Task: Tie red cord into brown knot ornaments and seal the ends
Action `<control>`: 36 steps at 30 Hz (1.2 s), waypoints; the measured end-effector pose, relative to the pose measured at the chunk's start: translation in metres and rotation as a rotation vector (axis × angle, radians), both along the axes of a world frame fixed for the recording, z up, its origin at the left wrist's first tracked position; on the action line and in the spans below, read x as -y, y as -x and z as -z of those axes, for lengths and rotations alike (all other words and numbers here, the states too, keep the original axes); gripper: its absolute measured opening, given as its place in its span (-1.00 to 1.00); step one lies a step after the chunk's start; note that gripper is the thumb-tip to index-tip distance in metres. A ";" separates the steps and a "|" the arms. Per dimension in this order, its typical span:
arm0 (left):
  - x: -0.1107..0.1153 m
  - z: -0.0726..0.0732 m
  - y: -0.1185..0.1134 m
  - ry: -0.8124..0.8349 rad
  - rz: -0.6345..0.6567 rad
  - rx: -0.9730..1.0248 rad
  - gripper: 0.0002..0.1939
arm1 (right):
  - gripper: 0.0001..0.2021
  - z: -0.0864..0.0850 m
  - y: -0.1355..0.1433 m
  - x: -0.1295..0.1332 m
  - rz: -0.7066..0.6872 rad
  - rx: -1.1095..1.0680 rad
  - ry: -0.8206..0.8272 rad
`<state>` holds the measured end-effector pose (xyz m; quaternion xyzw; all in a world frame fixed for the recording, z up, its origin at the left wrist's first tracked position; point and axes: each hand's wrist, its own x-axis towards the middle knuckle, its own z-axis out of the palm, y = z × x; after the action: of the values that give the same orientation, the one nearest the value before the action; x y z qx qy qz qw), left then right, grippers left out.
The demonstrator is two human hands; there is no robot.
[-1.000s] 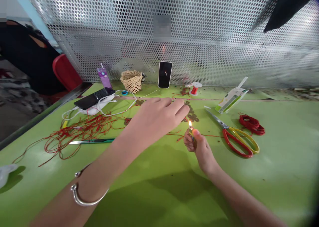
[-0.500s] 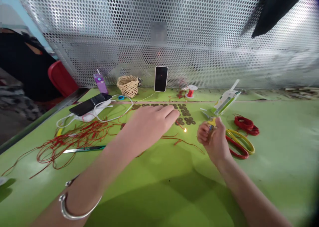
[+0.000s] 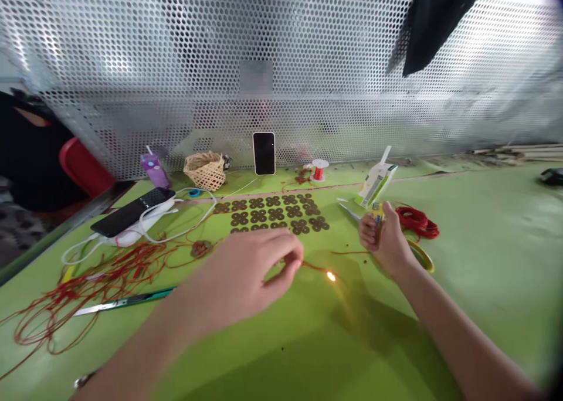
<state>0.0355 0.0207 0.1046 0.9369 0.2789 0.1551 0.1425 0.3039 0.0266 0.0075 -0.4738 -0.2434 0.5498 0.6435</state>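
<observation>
Thumb and fingertips of my left hand [image 3: 259, 266] pinch a thin red cord [image 3: 313, 266]. The cord's free end carries a small bright flame [image 3: 331, 276] and points right, over the green tabletop. My right hand [image 3: 389, 243] is closed around a lighter [image 3: 377, 211] with a yellow top, its thumb raised beside it; no flame shows there. Scissors [image 3: 423, 257] lie partly hidden under the right hand, blades toward the back. Beyond my left hand, dark coin-like discs [image 3: 275, 214] form rows of four-lobed clusters, the front row partly covered by the hand.
Tangled red cords [image 3: 118, 272] and a green-handled cutter [image 3: 132, 299] lie left. Behind are a phone on a power bank [image 3: 125, 234], a woven basket [image 3: 204, 171], an upright phone [image 3: 264, 153] and a spool [image 3: 319, 169]. A carton [image 3: 377, 184] and bundled red cord [image 3: 417, 222] stand right.
My left hand has moved nearer to me with the burning cord, and the flame looks larger. The right hand keeps its hold on the lighter. The whole view has shifted.
</observation>
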 end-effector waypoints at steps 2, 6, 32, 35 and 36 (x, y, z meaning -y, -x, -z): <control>0.010 -0.004 -0.002 0.128 0.032 0.059 -0.88 | -0.48 0.003 -0.005 -0.001 -0.007 0.017 -0.001; 0.025 -0.006 -0.011 0.289 0.083 0.161 -0.80 | -0.49 0.010 -0.019 -0.005 -0.021 0.088 -0.037; -0.052 0.109 -0.082 0.071 -0.051 -0.150 -0.90 | -0.48 0.006 -0.028 -0.010 -0.164 0.323 -0.031; -0.052 0.110 -0.082 0.039 -0.038 -0.166 -0.90 | -0.49 0.008 -0.029 -0.010 -0.169 0.326 -0.035; -0.052 0.110 -0.082 0.027 -0.033 -0.173 -0.90 | -0.49 0.009 -0.030 -0.010 -0.170 0.325 -0.038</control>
<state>0.1175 0.0730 -0.0050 0.9401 0.3075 0.0723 0.1280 0.3335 0.0368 -0.0014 -0.5218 -0.3935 0.5139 0.5557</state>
